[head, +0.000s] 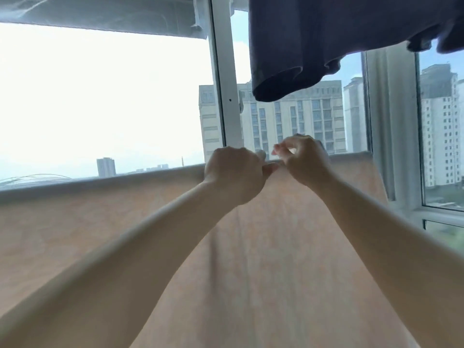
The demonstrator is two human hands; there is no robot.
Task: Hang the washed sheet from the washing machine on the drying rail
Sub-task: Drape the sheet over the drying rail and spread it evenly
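Note:
A pale peach sheet (105, 222) hangs draped across the view, its top fold running from the left edge to about the right window post. The rail under that fold is hidden by the cloth. My left hand (233, 172) is a closed fist at the top fold, thumb pressed on the cloth. Just to its right, my right hand (303, 159) pinches the same edge with curled fingers. Both arms reach up from below.
A dark blue garment (326, 41) hangs overhead at the upper right, just above my hands. A white window frame post (226, 84) stands behind the sheet. A pale cloth (100, 13) hangs at the top left. Tower blocks show through the glass.

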